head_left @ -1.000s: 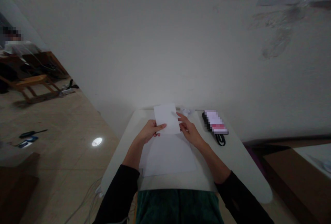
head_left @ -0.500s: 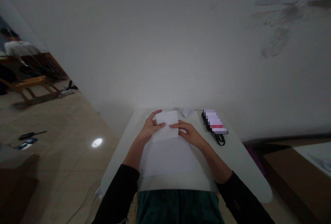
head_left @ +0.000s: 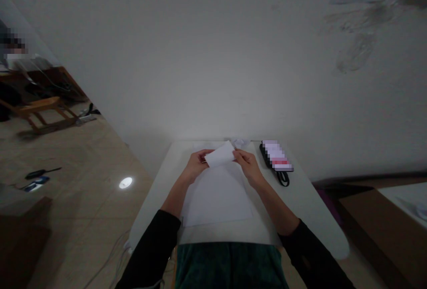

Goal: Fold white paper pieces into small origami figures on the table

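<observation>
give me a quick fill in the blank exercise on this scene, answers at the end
Both the left hand and the right hand hold a small piece of white ____.
The looped cord lies nearer the ____ hand.
The colour of both sleeves is ____.

Missing words: paper; right; black

White paper piece (head_left: pixel 220 154): small, plain, narrow rectangle, set aslant, right end farther out than left. Left end in the left fingers (head_left: pixel 200 153), right end in the right fingers (head_left: pixel 239 157). Over far part of larger white sheet (head_left: pixel 216 200), flat on counter (head_left: pixel 300 193).
</observation>
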Demonstrator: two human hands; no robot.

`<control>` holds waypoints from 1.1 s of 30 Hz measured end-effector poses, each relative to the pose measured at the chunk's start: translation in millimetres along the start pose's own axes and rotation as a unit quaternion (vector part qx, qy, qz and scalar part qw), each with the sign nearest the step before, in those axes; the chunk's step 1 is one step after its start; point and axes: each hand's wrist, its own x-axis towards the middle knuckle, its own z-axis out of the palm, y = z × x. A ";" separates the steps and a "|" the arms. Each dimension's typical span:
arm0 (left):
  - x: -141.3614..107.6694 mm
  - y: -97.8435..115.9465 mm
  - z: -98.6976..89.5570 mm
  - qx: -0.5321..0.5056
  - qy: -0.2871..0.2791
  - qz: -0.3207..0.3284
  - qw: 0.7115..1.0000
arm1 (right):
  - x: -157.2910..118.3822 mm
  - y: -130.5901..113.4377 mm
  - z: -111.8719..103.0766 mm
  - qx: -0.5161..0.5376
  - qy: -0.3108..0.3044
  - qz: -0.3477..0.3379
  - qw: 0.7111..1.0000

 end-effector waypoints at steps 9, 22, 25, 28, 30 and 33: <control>-3.8 3.7 6.7 0.059 -0.045 0.028 0.997 | 4.7 4.0 -10.2 -0.064 0.030 0.028 0.997; -6.2 -16.9 35.9 0.016 0.105 0.082 0.991 | -6.3 16.4 25.6 0.030 0.060 0.038 0.997; -6.1 -23.2 40.8 0.022 0.125 0.099 0.987 | -9.2 17.7 29.6 0.001 0.108 0.031 0.994; -5.7 -26.3 44.3 0.021 0.138 0.112 0.984 | -9.8 16.8 31.4 -0.019 0.147 0.016 0.989; -5.8 -25.4 45.3 0.017 0.133 0.103 0.986 | -8.8 14.5 30.6 -0.037 0.167 0.007 0.985; -6.5 -20.5 45.2 0.013 0.128 0.089 0.988 | -6.5 9.1 26.5 -0.035 0.172 0.001 0.984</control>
